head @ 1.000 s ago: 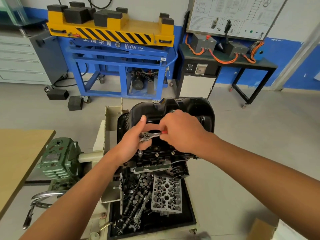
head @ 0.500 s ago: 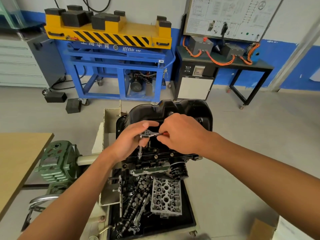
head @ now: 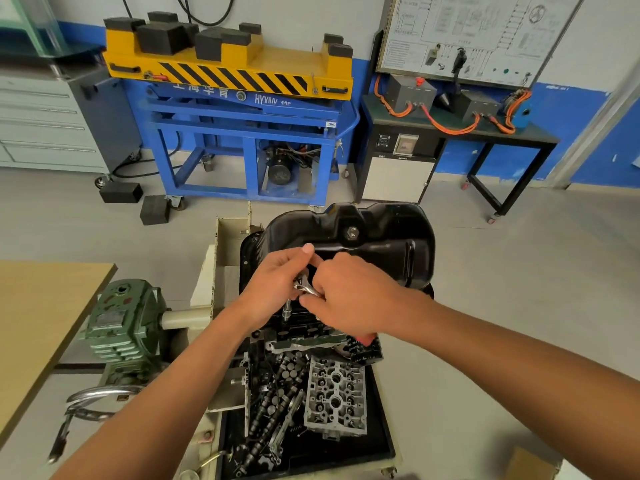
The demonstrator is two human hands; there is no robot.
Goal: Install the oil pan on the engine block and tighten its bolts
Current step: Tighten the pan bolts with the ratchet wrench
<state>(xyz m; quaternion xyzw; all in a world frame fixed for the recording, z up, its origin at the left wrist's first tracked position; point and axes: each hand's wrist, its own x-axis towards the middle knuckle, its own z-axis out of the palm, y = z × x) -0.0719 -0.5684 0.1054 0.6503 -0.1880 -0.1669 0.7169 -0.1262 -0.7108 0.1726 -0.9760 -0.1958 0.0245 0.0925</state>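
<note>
Both hands are holding the chrome ratchet wrench (head: 304, 288), left hand (head: 273, 289) pinching its head, right hand (head: 349, 301) gripping the handle for leverage, at the flange of the glossy black steel oil pan (head: 381, 251), seemingly rigid and heavy, which is sitting on the dark engine block (head: 294, 333).

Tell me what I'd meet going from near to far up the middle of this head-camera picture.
Grey cylinder head in the parts tray → left hand and right hand gripping the ratchet → black oil pan → blue and yellow lift table.
</note>
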